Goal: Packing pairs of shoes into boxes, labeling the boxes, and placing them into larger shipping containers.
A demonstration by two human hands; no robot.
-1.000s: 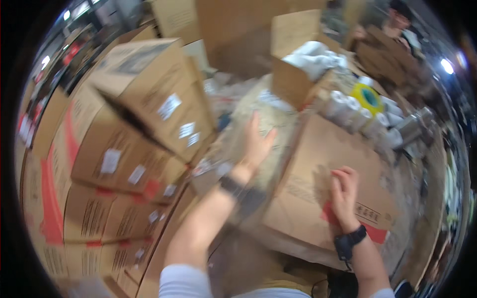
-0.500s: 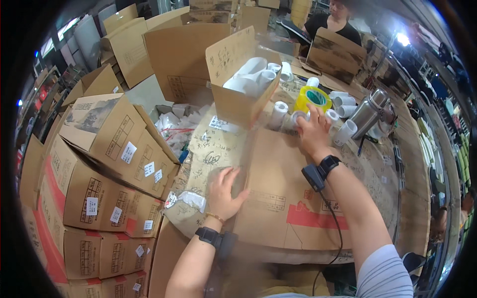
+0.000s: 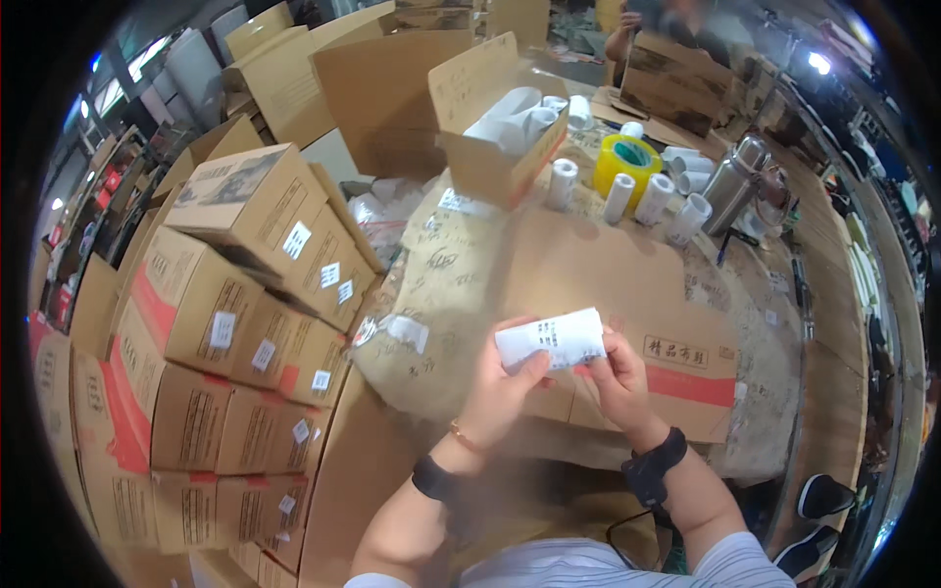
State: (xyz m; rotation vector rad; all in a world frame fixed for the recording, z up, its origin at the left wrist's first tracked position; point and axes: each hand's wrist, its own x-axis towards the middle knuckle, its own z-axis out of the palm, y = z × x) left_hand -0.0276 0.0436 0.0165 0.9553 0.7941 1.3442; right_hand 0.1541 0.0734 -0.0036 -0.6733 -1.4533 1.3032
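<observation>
Between my two hands, above a flattened cardboard box point(image 3: 588, 255), is a white roll of printed labels point(image 3: 551, 336). My left hand point(image 3: 505, 382) is closed on its left end, thumb across the front. At the right end, the fingers and thumb of my right hand point(image 3: 622, 377) pinch it. Beyond the cardboard several similar white label rolls stand, among them one roll point(image 3: 563, 184) at the left and another point(image 3: 689, 219) at the right. Behind them stands a wide yellow roll of packing tape point(image 3: 606, 169) with a green core.
An open carton point(image 3: 480, 171) of white rolls stands at the back. Stacked brown cartons point(image 3: 201, 392) with white labels rise along the left. A steel thermos point(image 3: 735, 186) is at the right, near a dark pen point(image 3: 725, 245). Another person is behind cardboard point(image 3: 671, 83) at the far side.
My right hand has come back from the rolls beside the tape toward me. My left hand has moved right to meet it, and both now hold a label roll.
</observation>
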